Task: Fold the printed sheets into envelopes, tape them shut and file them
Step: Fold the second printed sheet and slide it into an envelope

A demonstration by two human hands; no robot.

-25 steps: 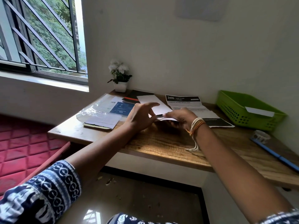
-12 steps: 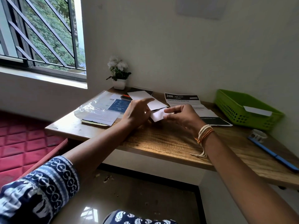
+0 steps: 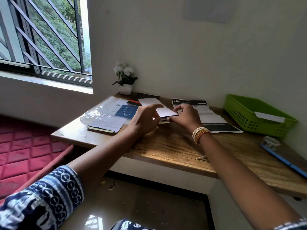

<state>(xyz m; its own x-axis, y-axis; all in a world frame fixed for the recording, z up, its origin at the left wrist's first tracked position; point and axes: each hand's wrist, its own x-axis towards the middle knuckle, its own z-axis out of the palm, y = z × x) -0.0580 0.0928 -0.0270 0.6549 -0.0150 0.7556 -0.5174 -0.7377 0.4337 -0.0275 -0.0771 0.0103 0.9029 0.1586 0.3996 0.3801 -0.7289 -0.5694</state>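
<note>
My left hand point(image 3: 144, 119) and my right hand point(image 3: 185, 116) meet over the middle of the wooden desk point(image 3: 174, 146). Between them they pinch a small folded sheet point(image 3: 164, 112), white on top with a dark printed underside showing at its lower edge. A white envelope point(image 3: 148, 101) lies just behind the hands. A printed sheet headed "2400" point(image 3: 191, 102) lies flat to the right of the hands. At the right stands a green basket point(image 3: 245, 117) with a white envelope point(image 3: 268, 117) inside. A tape roll point(image 3: 270, 142) sits near the desk's right edge.
A plastic-wrapped stack of papers point(image 3: 108, 117) lies at the desk's left. A small potted white flower point(image 3: 125, 80) stands at the back by the wall. A blue ruler-like strip point(image 3: 285, 161) lies along the right edge. A red quilted mattress point(image 3: 20, 155) is to the left, below the window.
The folded sheet has been pressed down and flattened between both hands. My right hand has shifted toward the far side of the sheet; my left fingers have come onto its top.
</note>
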